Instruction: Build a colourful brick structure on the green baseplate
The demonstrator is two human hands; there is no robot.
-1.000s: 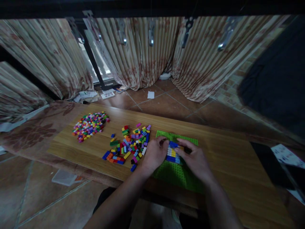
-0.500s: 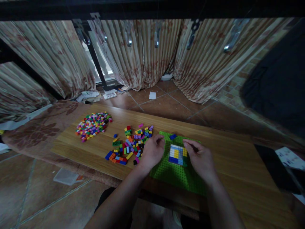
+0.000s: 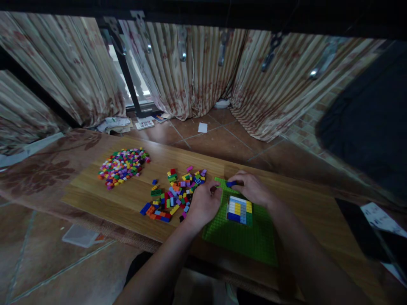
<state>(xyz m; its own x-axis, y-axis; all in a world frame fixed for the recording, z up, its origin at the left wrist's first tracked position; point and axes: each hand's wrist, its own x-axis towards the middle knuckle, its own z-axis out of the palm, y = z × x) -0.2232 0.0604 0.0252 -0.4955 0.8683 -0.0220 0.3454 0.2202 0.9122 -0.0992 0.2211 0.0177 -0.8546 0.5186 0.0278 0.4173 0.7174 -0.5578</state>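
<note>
A green baseplate (image 3: pixel 241 241) lies on the wooden board (image 3: pixel 127 203) in front of me. A flat block of blue, yellow, white and green bricks (image 3: pixel 239 210) is fixed near its middle. My right hand (image 3: pixel 251 188) reaches over the plate's far edge and pinches a small blue brick (image 3: pixel 231 184) there. My left hand (image 3: pixel 203 203) rests on the plate's left edge, fingers curled, next to a loose pile of mixed bricks (image 3: pixel 174 195).
A second heap of small colourful bricks (image 3: pixel 122 166) lies at the board's far left. Striped curtains (image 3: pixel 190 72) hang behind, papers (image 3: pixel 144 124) lie on the tiled floor. A dark flat object (image 3: pixel 359 220) and a printed sheet (image 3: pixel 381 218) sit at right.
My right hand left the brick block, moved to the plate's far edge and closed on the loose blue brick. My left hand stayed at the plate's left edge.
</note>
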